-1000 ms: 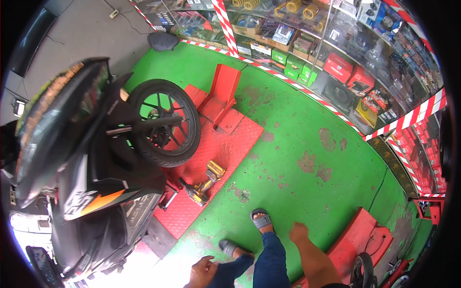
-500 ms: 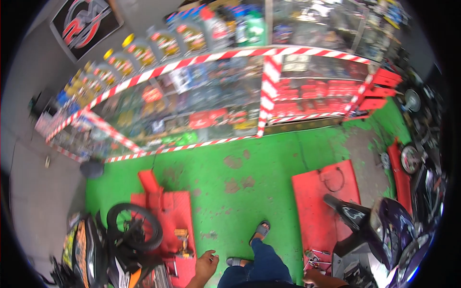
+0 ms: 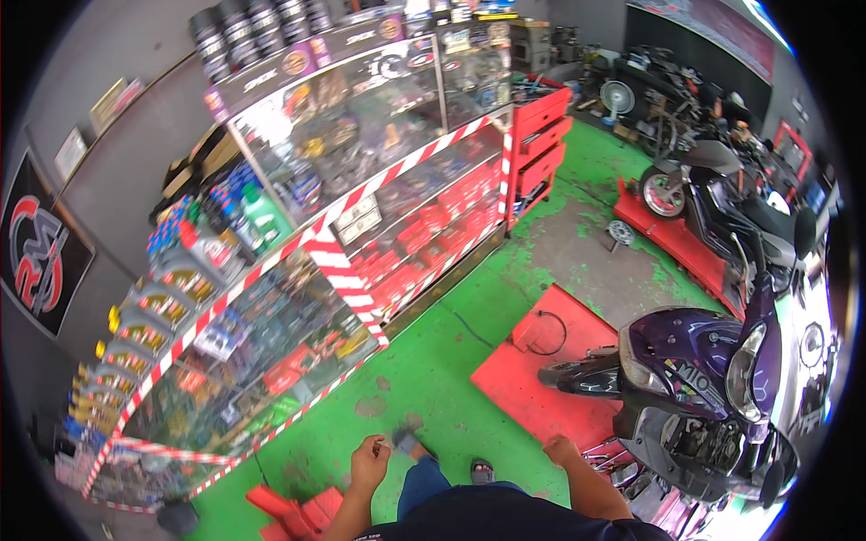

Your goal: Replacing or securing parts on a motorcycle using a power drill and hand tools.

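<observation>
My left hand (image 3: pixel 370 462) is raised over the green floor with its fingers curled. Something small may be pinched at its fingertips, too small to name. My right hand (image 3: pixel 564 451) hangs beside the near edge of a red lift platform (image 3: pixel 514 356), its fingers bent in and their inner side hidden. On that platform stands a purple scooter (image 3: pixel 699 356), its front wheel pointing left and its body partly opened up. A thin black cable loop (image 3: pixel 559 335) lies on the far part of the platform.
A glass display counter (image 3: pixel 329 257) edged in red and white stripes runs across the left, with oil bottles (image 3: pixel 140 326) on top. A red tool cabinet (image 3: pixel 538 149) stands at its far end. Another motorcycle (image 3: pixel 722 203) is on a red lift at right. A red stand (image 3: pixel 289 512) lies near lower left.
My view has swung to the right, bringing the scooter and the far motorcycles further in. My feet have stepped, and both forearms now show further up. The motorcycle at the left has gone out of view.
</observation>
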Demonstrator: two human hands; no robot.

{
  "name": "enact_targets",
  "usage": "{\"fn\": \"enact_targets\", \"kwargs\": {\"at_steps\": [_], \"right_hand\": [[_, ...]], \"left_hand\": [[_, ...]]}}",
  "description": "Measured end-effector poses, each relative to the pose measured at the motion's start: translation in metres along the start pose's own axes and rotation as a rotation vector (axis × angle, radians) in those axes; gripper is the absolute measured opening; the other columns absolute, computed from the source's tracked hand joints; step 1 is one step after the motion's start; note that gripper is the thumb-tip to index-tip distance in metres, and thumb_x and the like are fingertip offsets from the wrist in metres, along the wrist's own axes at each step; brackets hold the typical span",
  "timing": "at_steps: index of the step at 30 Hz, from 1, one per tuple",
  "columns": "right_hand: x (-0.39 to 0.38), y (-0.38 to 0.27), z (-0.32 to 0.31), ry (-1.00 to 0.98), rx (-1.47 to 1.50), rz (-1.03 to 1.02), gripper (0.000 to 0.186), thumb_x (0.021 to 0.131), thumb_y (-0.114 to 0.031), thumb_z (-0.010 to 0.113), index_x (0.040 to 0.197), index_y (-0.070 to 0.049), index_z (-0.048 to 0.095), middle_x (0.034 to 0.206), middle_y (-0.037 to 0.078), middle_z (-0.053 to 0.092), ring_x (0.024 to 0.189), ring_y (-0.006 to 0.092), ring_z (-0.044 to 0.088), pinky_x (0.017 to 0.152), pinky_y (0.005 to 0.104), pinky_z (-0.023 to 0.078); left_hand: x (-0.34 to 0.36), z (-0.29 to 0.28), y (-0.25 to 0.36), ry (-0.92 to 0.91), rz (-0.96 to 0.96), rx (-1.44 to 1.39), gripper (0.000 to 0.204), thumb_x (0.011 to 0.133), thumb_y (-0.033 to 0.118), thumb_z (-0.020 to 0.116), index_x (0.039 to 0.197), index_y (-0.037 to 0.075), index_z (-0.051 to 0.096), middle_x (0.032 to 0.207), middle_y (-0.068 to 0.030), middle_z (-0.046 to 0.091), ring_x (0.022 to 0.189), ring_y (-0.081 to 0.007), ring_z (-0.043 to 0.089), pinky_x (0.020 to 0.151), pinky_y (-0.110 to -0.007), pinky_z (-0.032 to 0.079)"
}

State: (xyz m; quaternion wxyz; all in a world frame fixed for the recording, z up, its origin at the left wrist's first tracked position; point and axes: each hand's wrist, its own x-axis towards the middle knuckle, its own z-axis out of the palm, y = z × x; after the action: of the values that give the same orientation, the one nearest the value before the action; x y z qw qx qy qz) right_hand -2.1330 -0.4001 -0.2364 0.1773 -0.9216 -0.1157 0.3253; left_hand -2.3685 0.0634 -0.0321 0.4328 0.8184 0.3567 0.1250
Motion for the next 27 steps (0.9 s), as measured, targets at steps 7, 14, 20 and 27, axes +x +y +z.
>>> {"fn": "enact_targets", "kwargs": {"at_steps": [7, 14, 20, 27], "right_hand": [[0.077, -0.079, 0.039, 0.099, 0.148, 0.069, 0.061, 0.09, -0.05, 0.07, 0.131, -0.004, 0.068, 0.126, 0.025, 0.071, 0.124, 0.0413, 0.065, 0.108, 0.0474, 0.051], [0.054, -0.139, 0.115, 0.031, 0.205, 0.288, 0.045, 0.106, -0.043, 0.047, 0.127, -0.014, 0.075, 0.133, 0.016, 0.07, 0.127, 0.0371, 0.064, 0.105, 0.0503, 0.053], [0.067, -0.18, 0.153, -0.291, -0.226, 0.061, 0.04, 0.102, -0.031, 0.05, 0.138, -0.031, 0.068, 0.135, 0.011, 0.07, 0.127, 0.0354, 0.065, 0.104, 0.0475, 0.055], [0.182, -0.185, 0.108, -0.358, -0.229, 0.16, 0.048, 0.102, -0.023, 0.049, 0.147, -0.033, 0.061, 0.14, 0.01, 0.068, 0.131, 0.0338, 0.064, 0.106, 0.0468, 0.054]], "left_hand": [[0.168, 0.016, -0.002, -0.298, 0.126, -0.073, 0.027, 0.093, 0.017, 0.072, 0.115, 0.001, 0.072, 0.085, -0.0101, 0.074, 0.076, -0.0169, 0.07, 0.071, -0.033, 0.056], [0.381, 0.012, 0.01, -0.405, 0.234, -0.147, 0.022, 0.094, 0.013, 0.07, 0.112, 0.001, 0.071, 0.083, -0.004, 0.071, 0.073, -0.0126, 0.066, 0.067, -0.03, 0.053], [0.513, 0.067, 0.067, -0.484, 0.079, -0.379, 0.024, 0.096, 0.011, 0.066, 0.116, -0.003, 0.068, 0.086, -0.0055, 0.071, 0.071, -0.0102, 0.064, 0.064, -0.026, 0.052], [0.595, 0.15, 0.149, -0.678, 0.154, -0.26, 0.027, 0.097, 0.014, 0.066, 0.117, -0.004, 0.068, 0.087, -0.0049, 0.072, 0.07, -0.0101, 0.065, 0.066, -0.026, 0.053]]}}
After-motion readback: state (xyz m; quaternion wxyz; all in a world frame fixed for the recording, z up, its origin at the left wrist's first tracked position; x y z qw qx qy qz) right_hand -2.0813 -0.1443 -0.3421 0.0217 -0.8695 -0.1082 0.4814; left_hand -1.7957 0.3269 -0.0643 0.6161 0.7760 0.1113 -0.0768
